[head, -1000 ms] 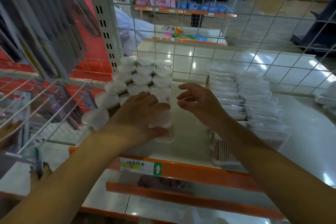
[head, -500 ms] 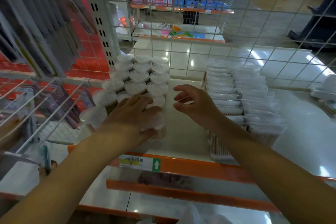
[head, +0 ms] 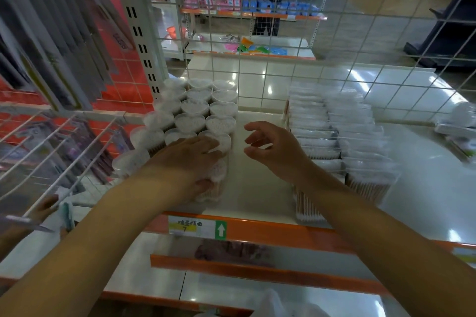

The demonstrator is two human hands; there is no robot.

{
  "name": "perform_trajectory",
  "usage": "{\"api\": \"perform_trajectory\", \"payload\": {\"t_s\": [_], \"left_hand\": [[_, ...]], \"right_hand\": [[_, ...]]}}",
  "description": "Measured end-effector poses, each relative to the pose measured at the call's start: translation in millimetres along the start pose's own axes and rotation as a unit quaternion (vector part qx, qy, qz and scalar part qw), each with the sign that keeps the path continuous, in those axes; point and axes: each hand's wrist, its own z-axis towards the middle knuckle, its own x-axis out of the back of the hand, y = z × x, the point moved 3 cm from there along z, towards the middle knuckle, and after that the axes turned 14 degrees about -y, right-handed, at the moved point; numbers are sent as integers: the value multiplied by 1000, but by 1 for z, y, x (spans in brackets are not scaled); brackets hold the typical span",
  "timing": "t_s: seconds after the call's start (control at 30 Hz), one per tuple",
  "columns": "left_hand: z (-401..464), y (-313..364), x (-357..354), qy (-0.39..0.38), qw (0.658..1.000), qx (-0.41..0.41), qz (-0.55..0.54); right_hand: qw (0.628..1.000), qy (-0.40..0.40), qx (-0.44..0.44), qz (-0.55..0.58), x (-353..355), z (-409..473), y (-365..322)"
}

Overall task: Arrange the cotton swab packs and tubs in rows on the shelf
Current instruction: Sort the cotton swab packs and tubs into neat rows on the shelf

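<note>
Most tubs (head: 195, 108) and packs (head: 332, 123) already stand in rows on the shelf (head: 257, 188); left hand (head: 188, 162) grasps the front tub (head: 217, 175), right hand (head: 273, 148) hovers empty, fingers loosely curled.

The heart-shaped tubs (head: 195, 121) are clear plastic, packed with white swab tips, with pale tan sticks showing low on their sides. The flat packs (head: 334, 126) beside them are clear too, white at the tips and tan-pink along the sticks at the front. The shelf (head: 252, 188) is glossy off-white with an orange front rail (head: 278, 231); its price label (head: 192, 228) is white and yellow with dark handwriting, ending in a green square bearing a white arrow. The wire grid (head: 283, 64) behind is white. The panel (head: 121, 77) at left is red, perhaps tiled, though it is blurred.
</note>
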Motion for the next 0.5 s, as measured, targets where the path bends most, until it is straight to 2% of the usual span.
{"api": "perform_trajectory", "payload": {"t_s": [0.07, 0.13, 0.17, 0.27, 0.33, 0.37, 0.43, 0.5], "left_hand": [[1, 9, 6, -16, 999, 26, 17], [2, 9, -1, -111, 992, 52, 30], [2, 10, -2, -124, 991, 52, 12], [-2, 8, -5, -107, 993, 51, -14], [-1, 13, -2, -25, 999, 12, -19], [-2, 15, -2, -9, 1000, -2, 2], [-1, 19, -8, -25, 999, 21, 42], [-3, 16, -11, -22, 998, 39, 37]], "right_hand": [[1000, 0, 3, 0, 0, -1, 0], [1000, 0, 5, -1, 0, -2, -1], [1000, -1, 6, -4, 1, -3, -1], [1000, -5, 6, -10, 0, -5, -3], [1000, -5, 8, -12, -1, -6, -4], [1000, -6, 8, -14, -1, -6, -5], [1000, -10, 10, -17, -2, -8, -7], [999, -13, 17, -24, -3, -10, -9]]}}
